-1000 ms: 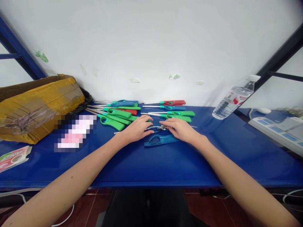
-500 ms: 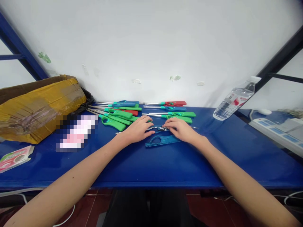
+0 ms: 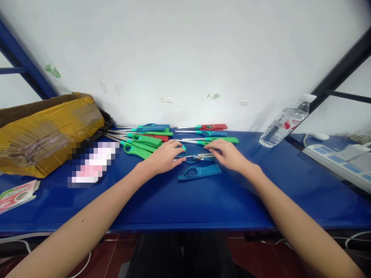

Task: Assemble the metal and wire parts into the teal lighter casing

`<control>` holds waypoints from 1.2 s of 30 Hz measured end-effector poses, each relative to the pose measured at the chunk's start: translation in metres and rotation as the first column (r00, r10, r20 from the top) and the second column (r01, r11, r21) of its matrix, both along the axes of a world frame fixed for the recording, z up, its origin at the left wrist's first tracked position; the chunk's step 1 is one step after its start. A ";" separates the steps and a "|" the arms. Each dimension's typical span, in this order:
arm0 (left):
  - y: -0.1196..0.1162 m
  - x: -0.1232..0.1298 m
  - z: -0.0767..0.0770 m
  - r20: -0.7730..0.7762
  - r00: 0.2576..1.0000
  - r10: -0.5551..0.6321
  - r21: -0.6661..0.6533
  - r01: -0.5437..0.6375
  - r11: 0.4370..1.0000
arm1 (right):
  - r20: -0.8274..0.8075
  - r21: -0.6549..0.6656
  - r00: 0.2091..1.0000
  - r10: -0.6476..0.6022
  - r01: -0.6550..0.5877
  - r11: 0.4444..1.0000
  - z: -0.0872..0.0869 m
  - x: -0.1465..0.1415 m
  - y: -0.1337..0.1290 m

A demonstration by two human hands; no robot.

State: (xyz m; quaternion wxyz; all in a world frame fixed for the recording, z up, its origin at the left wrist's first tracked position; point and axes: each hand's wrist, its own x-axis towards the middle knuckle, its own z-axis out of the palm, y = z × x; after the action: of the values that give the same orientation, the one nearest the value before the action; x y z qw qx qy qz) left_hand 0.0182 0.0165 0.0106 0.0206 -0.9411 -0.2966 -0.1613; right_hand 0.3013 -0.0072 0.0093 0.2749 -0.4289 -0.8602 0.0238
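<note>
The left hand (image 3: 161, 158) and right hand (image 3: 227, 154) lie palm-down and loosely curved on a glossy blue tabletop (image 3: 145, 204), either side of a metal lighter mechanism (image 3: 197, 157) near the middle of the frame; whether either hand grips it cannot be told. Just below lies an open blue lighter shell (image 3: 199, 172). Green, blue and red utility lighters (image 3: 143, 141) are heaped beyond the hands. A taped cardboard box (image 3: 49, 135) sits at left, a water bottle (image 3: 285, 122) at right, a power strip (image 3: 336, 162) lower at far right, beneath a scuffed white wall (image 3: 185, 58).
</note>
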 end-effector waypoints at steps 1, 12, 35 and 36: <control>0.000 0.000 0.000 -0.005 1.000 0.000 0.001 0.000 1.000 | 0.009 0.000 1.000 -0.009 0.009 1.000 0.002 0.003 0.000; 0.001 0.003 -0.005 -0.045 0.999 -0.017 -0.008 0.016 1.000 | 0.158 -0.163 0.987 0.025 0.001 0.987 0.010 0.007 -0.001; 0.002 0.005 -0.010 0.017 1.000 0.010 -0.039 -0.009 0.999 | 0.361 -0.019 0.927 -0.099 0.114 0.993 0.008 -0.006 -0.009; 0.002 0.005 -0.010 0.017 1.000 0.009 -0.038 -0.009 0.999 | 0.365 -0.008 0.926 -0.091 0.101 0.995 0.008 -0.006 -0.009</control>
State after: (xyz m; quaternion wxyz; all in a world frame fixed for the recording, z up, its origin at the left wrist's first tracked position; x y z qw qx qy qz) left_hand 0.0228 0.0185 0.0007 0.0009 -0.9385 -0.3039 -0.1636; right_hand 0.2952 -0.0163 0.0173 0.1056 -0.4711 -0.8738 -0.0582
